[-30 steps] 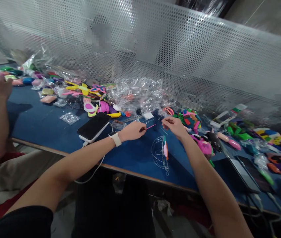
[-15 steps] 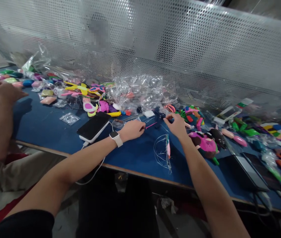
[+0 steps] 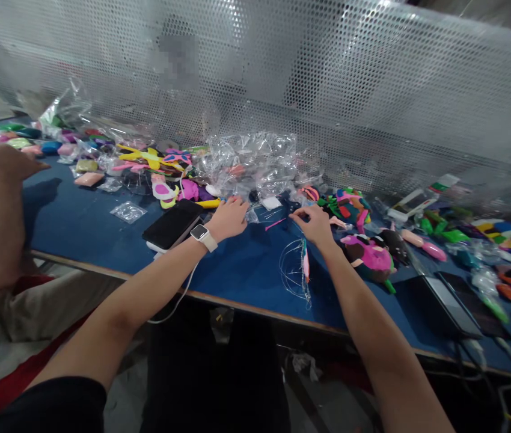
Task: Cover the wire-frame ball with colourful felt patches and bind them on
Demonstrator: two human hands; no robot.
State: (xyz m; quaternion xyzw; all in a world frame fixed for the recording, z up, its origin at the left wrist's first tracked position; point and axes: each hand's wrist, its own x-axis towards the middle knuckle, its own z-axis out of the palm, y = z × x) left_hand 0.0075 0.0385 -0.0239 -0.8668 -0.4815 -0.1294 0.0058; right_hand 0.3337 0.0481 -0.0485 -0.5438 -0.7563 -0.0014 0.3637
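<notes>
My left hand (image 3: 229, 218), with a watch (image 3: 200, 233) on its wrist, reaches over small items beside a clear plastic packet (image 3: 252, 215). Its fingers are stretched forward and apart. My right hand (image 3: 313, 224) has thumb and forefinger drawn together near a dark lump; anything between them is too small to make out. Between the two hands a thin pink strip (image 3: 275, 225) lies on the blue table (image 3: 237, 270). Nearer to me is a loop of thin wire (image 3: 294, 279) with a pink and teal piece (image 3: 305, 261) on it.
A black phone (image 3: 173, 224) rests on a white block, left of centre. Crumpled clear bags (image 3: 255, 162) and colourful clay shapes line the perforated metal screen (image 3: 255, 72). A pink clay figure (image 3: 370, 255) and dark devices (image 3: 440, 307) are on the right. Another person's hand (image 3: 5, 161) is at far left.
My left hand has moved left, away from the pink strip, and its fingers have spread. My right hand has shifted slightly left. The pink strip stays on the table.
</notes>
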